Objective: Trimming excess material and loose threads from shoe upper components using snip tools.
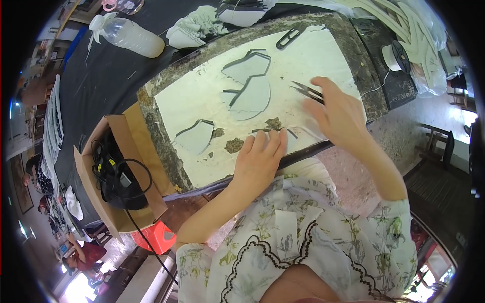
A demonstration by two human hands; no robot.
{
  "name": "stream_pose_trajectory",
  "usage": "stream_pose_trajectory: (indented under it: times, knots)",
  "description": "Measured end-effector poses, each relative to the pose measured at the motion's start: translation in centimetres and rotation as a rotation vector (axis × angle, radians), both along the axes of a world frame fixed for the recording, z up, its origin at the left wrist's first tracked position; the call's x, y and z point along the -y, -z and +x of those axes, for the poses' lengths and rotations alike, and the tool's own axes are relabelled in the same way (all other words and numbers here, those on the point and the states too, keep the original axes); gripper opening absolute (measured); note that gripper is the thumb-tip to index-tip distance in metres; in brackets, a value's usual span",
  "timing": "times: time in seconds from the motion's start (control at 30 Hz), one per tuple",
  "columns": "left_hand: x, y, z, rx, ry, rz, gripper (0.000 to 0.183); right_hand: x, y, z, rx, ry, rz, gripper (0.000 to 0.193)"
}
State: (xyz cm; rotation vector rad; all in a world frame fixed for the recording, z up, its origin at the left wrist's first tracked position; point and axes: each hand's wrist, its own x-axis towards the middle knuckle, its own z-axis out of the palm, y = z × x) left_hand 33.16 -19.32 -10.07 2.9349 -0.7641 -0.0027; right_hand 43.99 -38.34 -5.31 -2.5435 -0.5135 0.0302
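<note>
My left hand (260,155) lies at the near edge of a pale covered board, its fingers flat on a light cut piece (291,139) with a dark strip along its edge. Part of that piece is hidden under the fingers. Just to the right, my right hand (337,113) is closed on small pointed scissors (306,92), blades apart and pointing left over the board. Their handles are hidden in the hand. Farther off lie pale grey pieces with dark edging: one at upper middle (252,66), one below it (255,98), and another at the left (196,137).
The board (202,86) has dark worn patches and a black utility knife (291,38) at its far side. A bottle of cloudy liquid (129,36) lies at the far left. A cardboard box (129,126) of black cables stands left; a thread spool (396,56) sits right.
</note>
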Motion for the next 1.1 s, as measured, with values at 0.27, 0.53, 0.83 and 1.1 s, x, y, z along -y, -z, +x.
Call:
stream_pose_trajectory:
  times: [0.27,0.53,0.83,1.1]
  knots:
    - [0.4,0.2,-0.1,0.057,-0.056,-0.074,0.055,0.8,2.8,-8.1,-0.226,0.031,-0.093,0.025]
    - [0.4,0.2,-0.5,0.065,-0.092,-0.097,0.053,-0.4,3.9,-7.9,-0.207,0.096,-0.037,0.021]
    - [0.2,0.2,-0.4,0.075,-0.088,-0.121,0.052,-0.9,4.2,-8.0,-0.194,0.102,-0.022,0.022]
    - [0.3,0.6,-0.4,0.098,-0.096,-0.121,0.05,-1.3,5.1,-7.6,-0.156,0.124,-0.024,0.021]
